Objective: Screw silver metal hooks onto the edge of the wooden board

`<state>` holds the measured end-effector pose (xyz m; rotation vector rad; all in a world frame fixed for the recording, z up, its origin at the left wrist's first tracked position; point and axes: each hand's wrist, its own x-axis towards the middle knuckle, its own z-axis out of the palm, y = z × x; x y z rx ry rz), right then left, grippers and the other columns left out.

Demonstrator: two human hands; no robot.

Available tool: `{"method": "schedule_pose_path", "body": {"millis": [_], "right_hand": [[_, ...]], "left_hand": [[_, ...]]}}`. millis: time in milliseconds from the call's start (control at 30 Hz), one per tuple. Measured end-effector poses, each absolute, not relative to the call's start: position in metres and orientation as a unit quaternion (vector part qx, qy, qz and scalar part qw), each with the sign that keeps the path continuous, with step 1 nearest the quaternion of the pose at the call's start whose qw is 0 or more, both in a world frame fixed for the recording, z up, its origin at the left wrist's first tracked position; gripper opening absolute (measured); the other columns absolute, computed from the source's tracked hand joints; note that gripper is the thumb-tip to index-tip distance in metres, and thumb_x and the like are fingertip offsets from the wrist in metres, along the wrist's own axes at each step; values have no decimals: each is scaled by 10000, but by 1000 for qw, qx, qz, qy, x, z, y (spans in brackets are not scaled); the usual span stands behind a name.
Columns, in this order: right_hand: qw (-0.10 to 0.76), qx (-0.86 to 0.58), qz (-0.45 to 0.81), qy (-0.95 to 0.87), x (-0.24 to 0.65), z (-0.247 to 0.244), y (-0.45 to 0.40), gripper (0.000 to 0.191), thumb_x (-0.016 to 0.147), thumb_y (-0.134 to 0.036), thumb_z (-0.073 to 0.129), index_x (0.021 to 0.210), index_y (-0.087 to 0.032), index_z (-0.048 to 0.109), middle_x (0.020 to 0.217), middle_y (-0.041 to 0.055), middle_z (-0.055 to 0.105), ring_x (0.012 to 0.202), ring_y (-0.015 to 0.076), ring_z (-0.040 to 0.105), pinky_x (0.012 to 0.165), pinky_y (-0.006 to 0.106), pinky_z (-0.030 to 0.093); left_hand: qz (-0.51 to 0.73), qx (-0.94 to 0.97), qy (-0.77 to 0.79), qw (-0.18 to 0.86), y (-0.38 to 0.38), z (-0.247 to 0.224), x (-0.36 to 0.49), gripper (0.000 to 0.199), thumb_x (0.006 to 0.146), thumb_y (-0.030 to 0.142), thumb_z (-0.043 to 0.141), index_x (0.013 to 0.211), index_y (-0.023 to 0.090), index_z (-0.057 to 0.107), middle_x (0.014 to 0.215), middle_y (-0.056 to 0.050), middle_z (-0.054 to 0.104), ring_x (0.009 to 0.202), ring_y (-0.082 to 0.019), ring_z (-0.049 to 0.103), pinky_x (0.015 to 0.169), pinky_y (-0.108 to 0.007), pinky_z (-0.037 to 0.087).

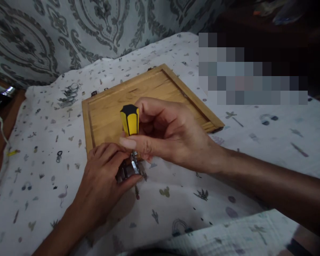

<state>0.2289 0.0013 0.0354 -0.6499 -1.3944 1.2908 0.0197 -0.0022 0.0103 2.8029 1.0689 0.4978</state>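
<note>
My right hand (173, 137) grips a screwdriver by its yellow and black handle (130, 121), held upright with the thumb across its lower end. Its tip points down at a shiny metal hinge (134, 164) by the near edge of a framed wooden panel (154, 89), which looks like a cabinet door. Fingers and thumb of my left hand (100, 176) close around the hinge, with the fingertips against the panel's near left corner. The screwdriver's tip and much of the hinge are hidden by my fingers.
A white printed cloth (176, 209) lies under the panel. Several metal pieces (69, 95) sit to the left of the panel. A patterned fabric (101, 28) rises behind. A white cord (2, 131) runs along the left edge. Part of the upper right is pixelated.
</note>
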Motion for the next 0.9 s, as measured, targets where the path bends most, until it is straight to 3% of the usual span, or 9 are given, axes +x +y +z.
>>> {"method": "schedule_pose_path", "body": {"millis": [167,267,433,600,900], "right_hand": [[513,-271,586,-566,234,36,0,100,933,-225,703,874,-162,652,724,-68,565,569,37,577,509,137,519],[534,-270,581,-551,232,34,-1,147,857,-154,772,796,-170,639,726,-75,590,518,23,541,455,126,479],[538,-274,592,-533,229,37,-1,296,770,-216,869,734,-194,576,701,-100,607,503,24,564,459,113,504],[512,-284,611,-533,234,40,0,117,891,-211,744,917,-192,632,696,-96,596,532,31,605,500,105,530],[543,-314,565,-536,232,31,-2,268,812,-253,834,793,-199,572,793,-87,647,476,12,560,425,104,490]], "left_hand": [[144,922,355,57,-2,12,20,272,899,424,760,1030,203,673,1009,-69,709,987,-316,634,847,-489,504],[160,924,344,42,-2,11,20,278,925,428,724,1076,200,674,994,-63,701,950,-302,636,825,-477,516],[165,923,345,31,-2,10,19,281,923,430,725,1098,218,664,972,-52,697,933,-294,634,806,-459,515],[143,922,356,58,-2,13,21,274,889,421,776,1022,208,665,1021,-71,711,994,-309,632,850,-478,493],[157,922,350,52,-1,9,20,293,854,394,813,1036,198,694,1015,-73,718,981,-310,635,841,-488,498]]}}
